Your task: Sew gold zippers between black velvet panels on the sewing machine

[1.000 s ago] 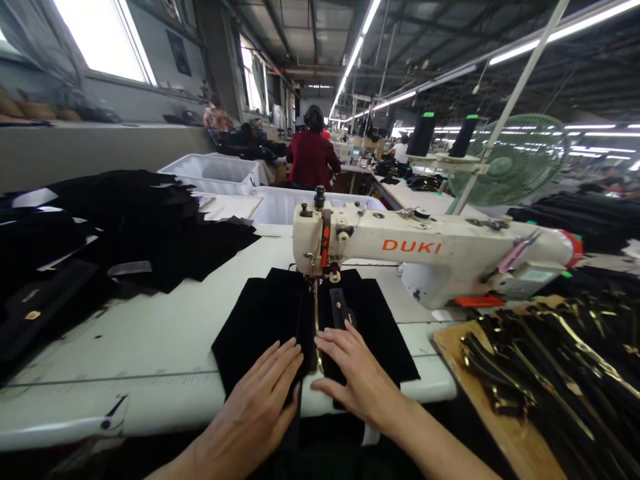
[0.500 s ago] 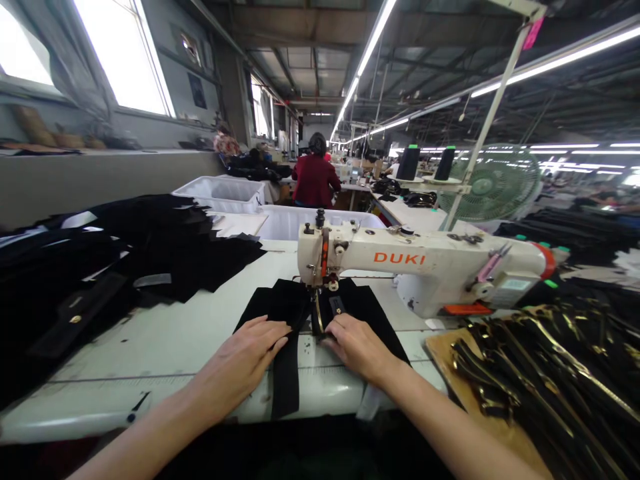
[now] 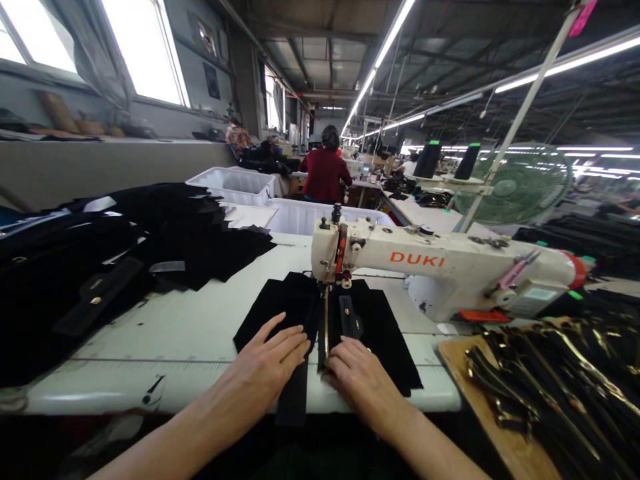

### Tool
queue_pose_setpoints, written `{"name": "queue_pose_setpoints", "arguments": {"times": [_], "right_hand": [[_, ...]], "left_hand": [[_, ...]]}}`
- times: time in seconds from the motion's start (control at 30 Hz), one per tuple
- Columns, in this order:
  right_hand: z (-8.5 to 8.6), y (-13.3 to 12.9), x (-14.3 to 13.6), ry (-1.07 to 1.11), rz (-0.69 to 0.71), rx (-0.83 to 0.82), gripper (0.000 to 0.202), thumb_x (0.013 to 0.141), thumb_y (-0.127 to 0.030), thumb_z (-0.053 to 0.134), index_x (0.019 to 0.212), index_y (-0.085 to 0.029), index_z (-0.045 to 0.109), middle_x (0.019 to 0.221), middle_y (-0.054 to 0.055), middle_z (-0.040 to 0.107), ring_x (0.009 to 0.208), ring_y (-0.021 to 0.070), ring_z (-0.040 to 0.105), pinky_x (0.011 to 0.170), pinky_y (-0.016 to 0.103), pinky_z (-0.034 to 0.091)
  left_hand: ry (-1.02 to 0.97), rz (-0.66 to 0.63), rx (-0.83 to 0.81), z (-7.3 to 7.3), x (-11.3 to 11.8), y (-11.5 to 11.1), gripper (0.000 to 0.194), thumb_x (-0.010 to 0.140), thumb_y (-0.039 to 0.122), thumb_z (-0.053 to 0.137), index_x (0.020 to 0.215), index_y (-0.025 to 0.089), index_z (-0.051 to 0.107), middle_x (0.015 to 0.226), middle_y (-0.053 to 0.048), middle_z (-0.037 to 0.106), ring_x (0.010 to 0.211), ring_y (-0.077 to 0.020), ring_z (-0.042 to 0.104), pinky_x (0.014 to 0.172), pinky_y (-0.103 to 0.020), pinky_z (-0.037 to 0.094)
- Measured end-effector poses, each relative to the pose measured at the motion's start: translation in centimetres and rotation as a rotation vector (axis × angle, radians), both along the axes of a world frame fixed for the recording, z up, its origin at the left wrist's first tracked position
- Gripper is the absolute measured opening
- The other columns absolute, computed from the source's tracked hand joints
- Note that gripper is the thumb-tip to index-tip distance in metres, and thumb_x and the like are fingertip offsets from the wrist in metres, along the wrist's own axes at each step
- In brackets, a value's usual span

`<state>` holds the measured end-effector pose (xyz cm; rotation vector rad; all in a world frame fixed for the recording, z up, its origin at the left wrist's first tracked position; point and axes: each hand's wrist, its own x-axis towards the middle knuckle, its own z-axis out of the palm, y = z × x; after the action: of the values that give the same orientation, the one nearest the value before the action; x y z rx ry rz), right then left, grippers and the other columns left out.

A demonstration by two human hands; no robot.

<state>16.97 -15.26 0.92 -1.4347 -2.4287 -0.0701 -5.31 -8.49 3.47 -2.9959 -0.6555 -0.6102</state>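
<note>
Under the needle of a white sewing machine (image 3: 417, 260) lies black fabric (image 3: 273, 307), spread on both sides. A black zipper (image 3: 327, 327) with gold teeth runs from the presser foot towards me. My left hand (image 3: 275, 357) rests flat on the left part of the fabric, fingers spread, by a black strip (image 3: 292, 398) that hangs towards the table's front edge. At the zipper's near end, my right hand (image 3: 363, 377) has its fingers curled and pinches the zipper; its fingertips are partly hidden. Just ahead of that hand is a black tab (image 3: 350, 317) with a small gold stud.
A pile of black fabric pieces (image 3: 150, 227) covers the table's left side. On the right, many gold-toothed zippers lie on a brown board (image 3: 463, 353). White plastic bins (image 3: 233, 183) stand behind the table. Farther back, a person in dark red (image 3: 326, 173) sits near a green fan (image 3: 517, 187).
Both hands and the fabric have come nearer to me, away from the needle. More of the zipper and the tab now shows. The head view has turned slightly left.
</note>
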Motion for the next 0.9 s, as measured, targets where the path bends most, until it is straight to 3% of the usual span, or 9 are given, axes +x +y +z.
{"name": "queue_pose_setpoints", "arguments": {"times": [0.1,0.23,0.37,0.47,0.63,0.8,0.9], "right_hand": [[-1.3,-0.7,0.1,0.171,-0.077,-0.037,0.026,0.088,-0.027,0.072,0.113,-0.023,0.065,0.112,0.005,0.063,0.110,0.0213,0.058,0.101,0.036,0.049],[-2.1,-1.4,0.3,0.266,-0.070,-0.028,0.029,0.096,-0.013,0.054,0.122,-0.024,0.062,0.116,0.005,0.063,0.112,0.0210,0.057,0.110,0.045,0.041],[-2.6,-1.7,-0.2,0.261,-0.050,0.018,0.043,0.094,-0.003,0.045,0.130,-0.022,0.057,0.113,0.006,0.063,0.107,0.0205,0.057,0.112,0.049,0.037],[-2.6,-1.5,-0.6,0.336,-0.079,0.027,0.038,0.095,-0.006,0.049,0.126,-0.024,0.061,0.107,0.005,0.064,0.100,0.0195,0.059,0.110,0.051,0.038],[-2.1,-1.0,-1.1,0.551,-0.159,0.009,0.019,0.091,-0.012,0.064,0.099,-0.026,0.072,0.095,0.000,0.065,0.090,0.0174,0.060,0.106,0.049,0.041],[-2.0,-0.6,-1.4,0.574,-0.182,0.021,0.013,0.089,-0.013,0.066,0.085,-0.024,0.071,0.094,0.001,0.065,0.094,0.0192,0.059,0.094,0.041,0.048],[-2.5,-0.5,-1.1,0.564,-0.173,0.060,0.013,0.087,-0.013,0.067,0.084,-0.025,0.070,0.095,0.000,0.066,0.094,0.0178,0.061,0.103,0.043,0.045]], "left_hand": [[-0.069,-0.026,-0.030,-1.8,0.3,-0.9,0.042,0.094,0.006,0.041,0.129,0.019,0.060,0.123,-0.004,0.067,0.121,-0.0207,0.058,0.117,-0.048,0.032],[-0.171,-0.030,-0.022,-3.9,1.1,-1.9,0.043,0.093,0.005,0.040,0.128,0.020,0.061,0.122,-0.004,0.067,0.118,-0.0196,0.059,0.113,-0.043,0.040],[-0.256,-0.066,0.085,-5.1,2.2,-2.2,0.037,0.095,0.006,0.039,0.120,0.015,0.063,0.114,-0.006,0.070,0.108,-0.0208,0.064,0.103,-0.042,0.049],[-0.277,-0.108,0.144,-5.3,2.5,-2.2,0.034,0.097,0.006,0.037,0.117,0.011,0.064,0.109,-0.008,0.071,0.102,-0.0226,0.066,0.096,-0.042,0.053],[-0.280,-0.121,0.145,-5.0,2.3,-2.2,0.035,0.096,0.003,0.037,0.117,0.008,0.064,0.111,-0.009,0.070,0.103,-0.0225,0.065,0.095,-0.039,0.054],[-0.324,-0.128,0.140,-4.8,2.2,-2.1,0.035,0.093,0.000,0.040,0.118,0.008,0.064,0.110,-0.010,0.070,0.103,-0.0225,0.065,0.095,-0.036,0.053],[-0.275,-0.154,0.066,-4.2,2.1,-1.8,0.039,0.087,-0.001,0.042,0.119,0.011,0.062,0.108,-0.009,0.070,0.100,-0.0200,0.066,0.095,-0.032,0.054]]}}
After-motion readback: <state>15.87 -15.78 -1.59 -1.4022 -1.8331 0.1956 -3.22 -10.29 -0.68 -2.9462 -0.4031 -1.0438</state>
